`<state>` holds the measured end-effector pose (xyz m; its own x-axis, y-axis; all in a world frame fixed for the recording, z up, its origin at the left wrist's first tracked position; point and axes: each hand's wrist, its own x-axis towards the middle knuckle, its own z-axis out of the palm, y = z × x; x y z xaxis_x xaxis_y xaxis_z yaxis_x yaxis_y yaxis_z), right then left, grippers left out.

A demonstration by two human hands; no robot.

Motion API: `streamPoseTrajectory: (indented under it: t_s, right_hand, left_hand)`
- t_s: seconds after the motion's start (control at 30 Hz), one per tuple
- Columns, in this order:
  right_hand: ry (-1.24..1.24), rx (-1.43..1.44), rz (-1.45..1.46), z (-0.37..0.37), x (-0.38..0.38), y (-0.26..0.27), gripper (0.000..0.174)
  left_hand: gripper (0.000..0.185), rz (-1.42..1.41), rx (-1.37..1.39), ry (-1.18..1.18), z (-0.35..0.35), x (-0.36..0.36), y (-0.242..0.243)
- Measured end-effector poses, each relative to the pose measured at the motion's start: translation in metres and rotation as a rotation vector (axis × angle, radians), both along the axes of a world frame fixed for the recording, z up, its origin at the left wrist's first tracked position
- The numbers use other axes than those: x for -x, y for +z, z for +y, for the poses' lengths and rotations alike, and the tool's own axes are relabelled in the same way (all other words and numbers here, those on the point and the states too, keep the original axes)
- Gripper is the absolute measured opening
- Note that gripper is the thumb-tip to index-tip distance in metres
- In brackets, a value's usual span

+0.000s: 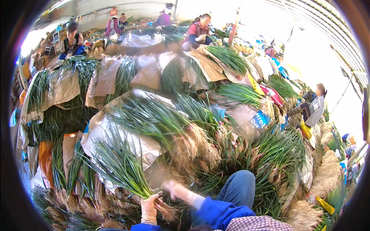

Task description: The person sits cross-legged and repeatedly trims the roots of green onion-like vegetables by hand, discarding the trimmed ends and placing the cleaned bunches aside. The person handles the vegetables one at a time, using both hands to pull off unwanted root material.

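Note:
My left hand [149,208], in a pale thin glove, is closed around the lower stems of a bunch of scallion-like plants [124,170]. The long green leaves fan out up and to the left, and the pale roots [166,210] hang out at the lower right of the fist. Just right of the bunch is my right hand [178,190], gloved and motion-blurred; its fingers and any small thing in them are unclear. Beyond both hands, a large heap of the same plants [156,118] rests on pale paper sacking [101,138], roots [199,144] towards me.
My bent knee in jeans [238,187] rises on the right beside a loose pile of plants [280,161]. Rows of bundles under brown paper sheets [147,72] stretch back. Root-out stacks [326,170] line the right side. Several people sit among the piles, one nearby at right [315,106].

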<state>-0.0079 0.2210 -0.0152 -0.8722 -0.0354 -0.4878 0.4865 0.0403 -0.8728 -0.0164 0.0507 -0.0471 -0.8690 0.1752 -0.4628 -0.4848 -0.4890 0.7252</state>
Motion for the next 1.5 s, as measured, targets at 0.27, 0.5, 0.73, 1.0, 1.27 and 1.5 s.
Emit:
streamPoseTrajectory:
  t_s: [0.27,0.5,0.73,1.0,1.27,1.5]
  right_hand:
    - [0.554,-0.105,0.021,0.035,-0.038,0.057,0.026]
    - [0.235,-0.044,0.202,0.050,0.029,0.102,0.025]
    - [-0.078,-1.401,0.669,0.055,0.124,-0.032,0.023]
    - [-0.042,-0.147,0.491,-0.007,0.002,0.014,0.020]
    - [0.048,-0.495,0.504,-0.035,0.038,-0.015,0.027]
    - [-0.303,0.273,0.248,0.001,0.037,0.007,0.022]
  left_hand:
    - [0.033,0.015,0.104,0.008,-0.013,0.008,0.006]
    - [0.025,-0.044,0.056,0.142,-0.061,0.022,-0.005]
    - [0.015,-0.075,-0.063,0.127,-0.025,0.024,0.047]
    - [0.026,-0.025,-0.118,0.155,0.001,0.012,0.012]
    - [0.012,-0.032,0.003,0.048,-0.001,-0.001,0.001]
    - [0.015,-0.141,0.008,-0.070,-0.017,-0.004,-0.006]
